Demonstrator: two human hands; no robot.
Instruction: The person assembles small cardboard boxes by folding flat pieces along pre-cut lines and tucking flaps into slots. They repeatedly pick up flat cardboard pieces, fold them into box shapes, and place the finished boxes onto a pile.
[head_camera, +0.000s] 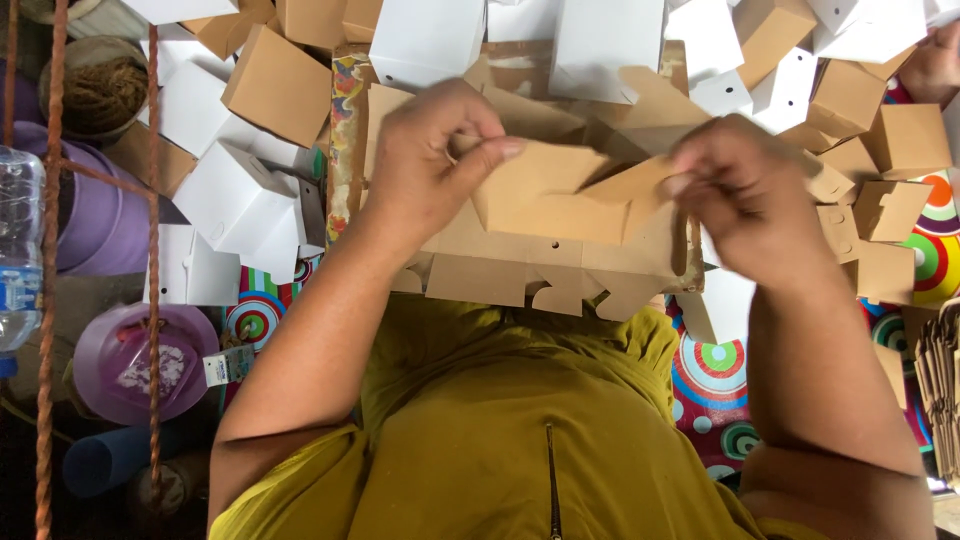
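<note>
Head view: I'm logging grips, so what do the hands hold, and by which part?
Both hold one brown cardboard box blank: the left hand pinches its upper left edge, the right hand grips a folded flap at its upper right.

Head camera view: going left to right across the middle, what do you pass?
Clear plastic bottle → purple tub → white folded box → left hand → brown cardboard box → right hand → colourful circle-patterned mat.

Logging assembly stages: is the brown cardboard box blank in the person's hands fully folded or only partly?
Partly folded. The brown cardboard box blank has flaps sticking out, unlocked tabs below; left hand and right hand grip it.
</note>
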